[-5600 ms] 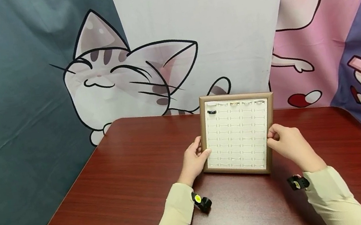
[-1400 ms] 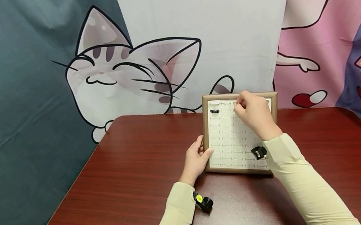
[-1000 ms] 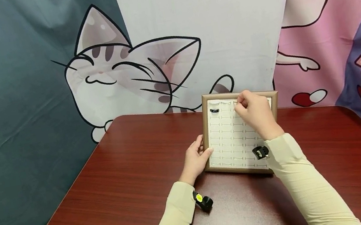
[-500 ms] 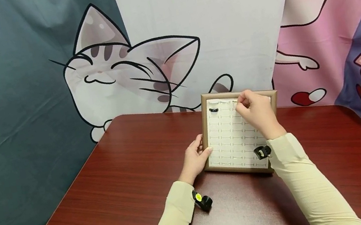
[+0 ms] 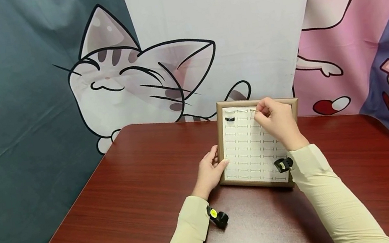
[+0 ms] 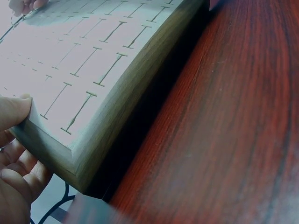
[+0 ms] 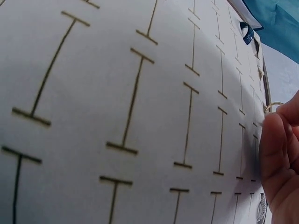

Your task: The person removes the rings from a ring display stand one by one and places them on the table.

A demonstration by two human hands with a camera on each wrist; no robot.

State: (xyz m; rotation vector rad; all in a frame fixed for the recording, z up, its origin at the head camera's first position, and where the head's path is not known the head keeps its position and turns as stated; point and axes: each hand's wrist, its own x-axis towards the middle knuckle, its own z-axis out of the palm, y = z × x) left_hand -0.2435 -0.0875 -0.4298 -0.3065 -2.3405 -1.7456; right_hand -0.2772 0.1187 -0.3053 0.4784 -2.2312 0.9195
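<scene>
Right hand pinches a thin gold-coloured metal ring at a slotted white board
Thumb and fingertips close on the ring in the top row; whether it sits in its slot is unclear. The left hand grips the lower left side of the brown wooden frame, thumb in front, fingers behind. A glossy black ring sits in the second row, far left. The frame stands tilted on the red-brown wood-grain table, before a cat-printed cloth backdrop
</scene>
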